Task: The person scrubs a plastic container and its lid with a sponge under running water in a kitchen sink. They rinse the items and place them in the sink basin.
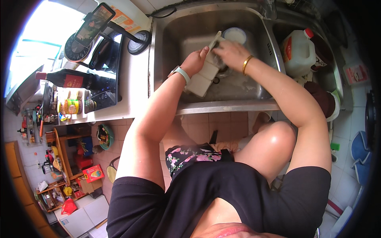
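My left hand (193, 62) grips the edge of a pale, panelled tray or container (205, 74), its thumb along the raised side. The tray is tilted over the floor of a stainless steel sink (250, 86). My right hand (232, 54), blurred, is at the tray's inner side with fingers bent down; whether it holds anything is hidden. Just beyond the right hand, a white bowl with a blue rim (235, 35) sits in the sink. Part of the drain fitting (224, 73) shows beside the tray.
At right, a second basin holds a plastic jug with a red cap (299, 50). Left of the sink are a phone on a stand (94, 24), a dark bottle (64, 78) lying sideways in view, and jars (71, 106). The sink's front edge (226, 106) runs under my forearms.
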`<move>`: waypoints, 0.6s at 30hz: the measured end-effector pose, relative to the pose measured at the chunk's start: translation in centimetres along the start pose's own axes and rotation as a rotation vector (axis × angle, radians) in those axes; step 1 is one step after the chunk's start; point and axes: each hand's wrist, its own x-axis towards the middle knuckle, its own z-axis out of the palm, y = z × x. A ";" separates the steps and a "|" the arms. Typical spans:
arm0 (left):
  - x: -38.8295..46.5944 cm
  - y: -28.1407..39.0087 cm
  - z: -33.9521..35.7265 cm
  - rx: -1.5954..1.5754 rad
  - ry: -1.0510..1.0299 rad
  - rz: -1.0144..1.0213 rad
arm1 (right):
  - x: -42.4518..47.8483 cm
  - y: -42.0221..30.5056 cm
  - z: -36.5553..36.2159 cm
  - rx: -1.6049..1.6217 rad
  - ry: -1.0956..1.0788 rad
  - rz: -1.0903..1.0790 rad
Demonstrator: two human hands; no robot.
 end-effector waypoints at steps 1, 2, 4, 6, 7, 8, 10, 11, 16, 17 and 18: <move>-0.2 0.7 0.1 -0.026 -0.021 -0.015 | -0.3 1.8 0.3 -0.050 0.059 0.022; -0.4 1.5 0.2 -0.053 -0.043 -0.030 | -0.5 3.3 0.8 -0.095 0.117 0.097; -0.6 1.6 0.2 -0.072 -0.046 -0.035 | -0.1 3.3 0.4 -0.109 0.179 0.156; -0.1 0.1 0.3 -0.062 -0.022 -0.009 | -0.2 1.5 0.8 -0.051 0.157 0.032; 0.0 0.0 0.3 -0.092 -0.035 0.003 | -0.4 0.0 0.8 -0.020 0.145 -0.034; 0.0 -0.1 0.3 -0.123 -0.046 0.015 | -0.7 -1.4 0.7 0.043 0.078 -0.059; 0.0 0.0 0.3 -0.154 -0.066 -0.004 | -1.0 -3.4 1.2 0.128 0.104 -0.265; 0.1 0.0 0.1 -0.154 -0.071 -0.036 | -1.3 -4.5 0.5 0.173 0.067 -0.321; -0.5 1.5 -0.4 -0.087 -0.057 0.018 | -0.5 -1.1 1.0 0.129 0.129 -0.153; -0.5 1.1 -0.3 -0.088 -0.050 0.017 | -0.4 -0.3 1.3 0.124 0.158 -0.077; -0.4 1.2 -0.2 -0.090 -0.049 0.019 | -0.4 0.1 1.2 0.173 0.118 -0.023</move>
